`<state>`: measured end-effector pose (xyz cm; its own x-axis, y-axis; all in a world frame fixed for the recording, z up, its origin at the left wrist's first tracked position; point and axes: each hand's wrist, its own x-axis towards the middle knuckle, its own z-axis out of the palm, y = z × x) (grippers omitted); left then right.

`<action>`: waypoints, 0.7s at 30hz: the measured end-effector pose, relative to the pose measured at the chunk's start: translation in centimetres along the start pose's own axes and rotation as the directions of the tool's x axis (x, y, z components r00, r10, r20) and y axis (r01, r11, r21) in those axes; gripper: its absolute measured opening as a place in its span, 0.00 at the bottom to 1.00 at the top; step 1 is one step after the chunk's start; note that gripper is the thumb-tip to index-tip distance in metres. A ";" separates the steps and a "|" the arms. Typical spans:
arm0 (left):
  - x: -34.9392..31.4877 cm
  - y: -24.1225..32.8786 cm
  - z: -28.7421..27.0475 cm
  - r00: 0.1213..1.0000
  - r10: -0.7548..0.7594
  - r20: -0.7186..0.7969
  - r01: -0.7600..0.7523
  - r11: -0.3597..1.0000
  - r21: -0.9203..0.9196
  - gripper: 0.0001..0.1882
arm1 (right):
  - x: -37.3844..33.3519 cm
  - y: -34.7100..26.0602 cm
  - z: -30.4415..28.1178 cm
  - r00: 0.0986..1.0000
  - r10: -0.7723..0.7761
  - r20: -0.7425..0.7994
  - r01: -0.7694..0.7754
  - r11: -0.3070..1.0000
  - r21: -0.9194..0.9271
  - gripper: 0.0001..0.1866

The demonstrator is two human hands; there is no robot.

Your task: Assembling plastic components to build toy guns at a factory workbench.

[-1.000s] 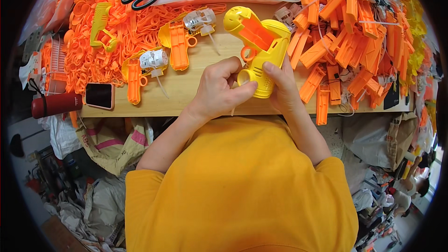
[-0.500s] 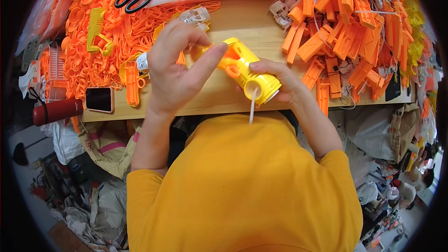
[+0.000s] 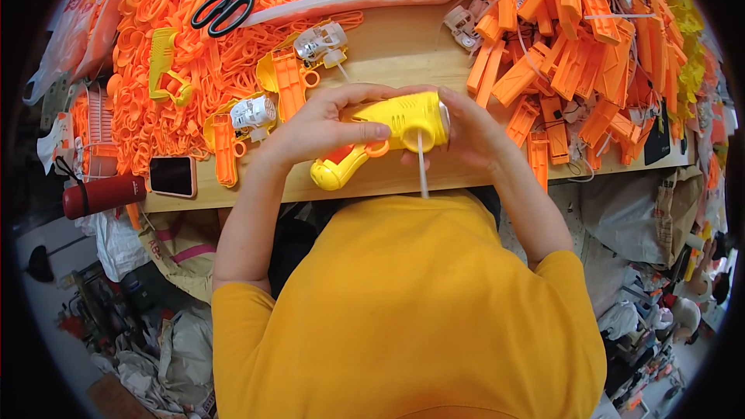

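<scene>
A yellow toy gun (image 3: 397,118) lies level between my hands above the near edge of the table. Its handle points left and toward me, and an orange trigger ring (image 3: 377,148) shows beneath the body. From a round opening in its side hangs a thin white tube (image 3: 423,171). My left hand (image 3: 330,122) is closed round the rear of the body, thumb along the near side. At the front end with the pale rim, my right hand (image 3: 472,130) grips the gun; some of its fingers are hidden behind it.
Two half shells with orange inserts (image 3: 289,81) and silver-white mechanisms (image 3: 252,112) lie left. Beyond are heaped orange parts (image 3: 171,46), scissors (image 3: 226,5) and a yellow shell (image 3: 161,66). A phone (image 3: 172,177) and red flask (image 3: 102,196) sit near left; orange casings (image 3: 574,54) pile right.
My left hand has come down from above the handle and closed round the body. The gun has turned more level, its front swinging away from me, and the orange inside is now mostly covered.
</scene>
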<state>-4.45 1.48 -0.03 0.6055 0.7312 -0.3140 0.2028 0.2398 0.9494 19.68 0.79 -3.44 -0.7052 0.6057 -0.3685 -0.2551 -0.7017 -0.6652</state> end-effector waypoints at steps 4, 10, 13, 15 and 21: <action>0.1 -0.9 0.7 0.985 -0.094 -0.146 0.076 0.989 -0.125 0.28 | -0.3 1.2 1.2 0.956 -0.266 -0.120 0.252 0.960 -0.123 0.36; 0.0 -1.4 2.0 0.989 -0.018 -0.146 0.008 0.998 -0.069 0.32 | -0.3 1.7 2.0 0.921 -0.265 -0.287 0.214 0.957 -0.196 0.35; 0.5 -2.6 2.9 0.954 0.211 -0.215 -0.224 0.974 -0.037 0.33 | -0.1 2.3 2.1 0.899 -0.378 -0.222 0.283 0.888 -0.363 0.33; 0.6 -2.7 2.4 0.949 0.261 -0.177 -0.251 0.965 0.077 0.33 | -0.1 2.3 2.4 0.862 -0.447 -0.240 0.360 0.872 -0.331 0.32; 0.4 -2.1 2.8 0.951 0.300 -0.072 -0.299 0.954 0.026 0.34 | -0.1 3.6 2.1 0.792 -0.590 -0.158 0.436 0.728 -0.530 0.29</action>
<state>-2.47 -0.49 -2.16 0.5811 0.8137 -0.0134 0.0323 -0.0066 0.9995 17.46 -2.58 -4.43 -0.3040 0.9527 -0.0021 -0.1429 -0.0478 -0.9886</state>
